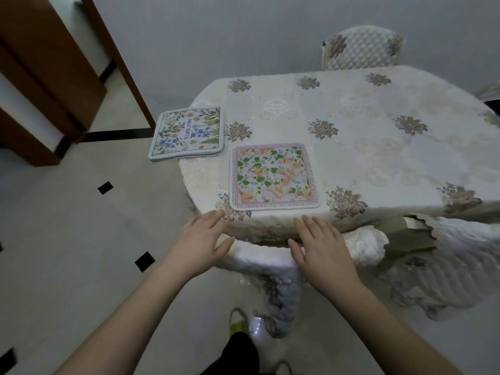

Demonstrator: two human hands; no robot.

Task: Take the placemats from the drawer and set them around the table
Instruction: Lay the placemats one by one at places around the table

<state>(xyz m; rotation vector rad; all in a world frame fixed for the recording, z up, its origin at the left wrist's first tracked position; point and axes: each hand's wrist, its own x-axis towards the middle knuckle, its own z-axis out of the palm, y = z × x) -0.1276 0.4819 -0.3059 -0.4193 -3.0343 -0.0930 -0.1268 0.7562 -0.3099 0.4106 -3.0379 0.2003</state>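
A square placemat with pink and orange flowers lies flat near the table's front edge. A small stack of placemats, the top one with blue flowers and the word BEAUTIFUL, sits at the table's left corner and overhangs the edge. My left hand hovers with straight fingers just below the front-left table edge, holding nothing. Over the front edge my right hand is spread flat, just below the pink placemat and apart from it.
The table wears a cream floral tablecloth. A quilted chair stands at the far side, another covered chair sits under my hands, and a third seat is at the right. A wooden door frame stands at left.
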